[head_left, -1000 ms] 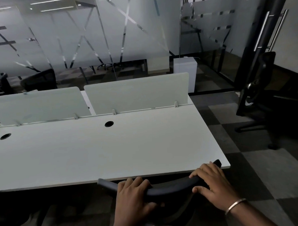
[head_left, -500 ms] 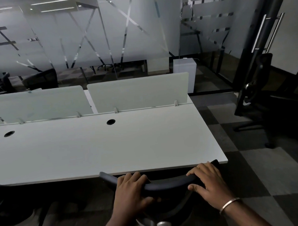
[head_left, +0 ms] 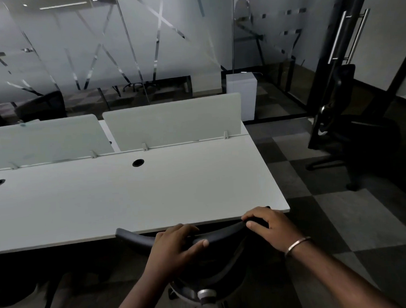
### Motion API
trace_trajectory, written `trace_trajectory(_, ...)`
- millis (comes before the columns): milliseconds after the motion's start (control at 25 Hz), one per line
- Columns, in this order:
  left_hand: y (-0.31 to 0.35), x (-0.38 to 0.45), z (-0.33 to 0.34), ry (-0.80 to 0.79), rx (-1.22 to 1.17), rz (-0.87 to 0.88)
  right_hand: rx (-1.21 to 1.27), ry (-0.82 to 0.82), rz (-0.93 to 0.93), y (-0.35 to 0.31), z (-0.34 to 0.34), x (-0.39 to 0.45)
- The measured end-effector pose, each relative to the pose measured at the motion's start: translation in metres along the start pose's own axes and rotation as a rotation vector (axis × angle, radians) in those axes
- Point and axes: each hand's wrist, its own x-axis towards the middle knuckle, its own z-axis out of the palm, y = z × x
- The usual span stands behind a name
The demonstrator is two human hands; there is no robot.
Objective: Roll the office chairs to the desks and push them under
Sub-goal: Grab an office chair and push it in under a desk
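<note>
The office chair (head_left: 196,264) sat bottom centre, its top rail at the desk (head_left: 153,197) edge, your left hand (head_left: 175,247) and right hand (head_left: 269,227) curled over it. You were mid-push; next needed a straight shove under.

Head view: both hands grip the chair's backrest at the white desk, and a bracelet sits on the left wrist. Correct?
Not quite. In the head view the bracelet is on the right wrist. Both the left hand and right hand do grip the chair's backrest at the white desk.
</note>
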Motion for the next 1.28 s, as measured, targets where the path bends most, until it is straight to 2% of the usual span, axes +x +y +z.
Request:
trace_trajectory(120,0.028,0.014,0.008,-0.025,-0.088,0.020,-0.014,0.015,0.025,0.006,-0.029,0.001)
trace_trajectory(440,0.141,0.056,0.062,0.006,-0.136,0.149,-0.156,-0.043,0.161,0.054,-0.141,-0.036)
trace_trajectory(680,0.210,0.095,0.113,-0.083,-0.139,0.184,-0.299,-0.107,0.296,0.107,-0.219,-0.066)
trace_trajectory(1000,0.235,0.182,0.174,-0.263,-0.002,0.108,-0.311,-0.129,0.424,0.177,-0.269,-0.034)
trace_trajectory(1280,0.239,0.300,0.224,-0.269,-0.024,0.019,-0.292,-0.187,0.419,0.252,-0.320,0.059)
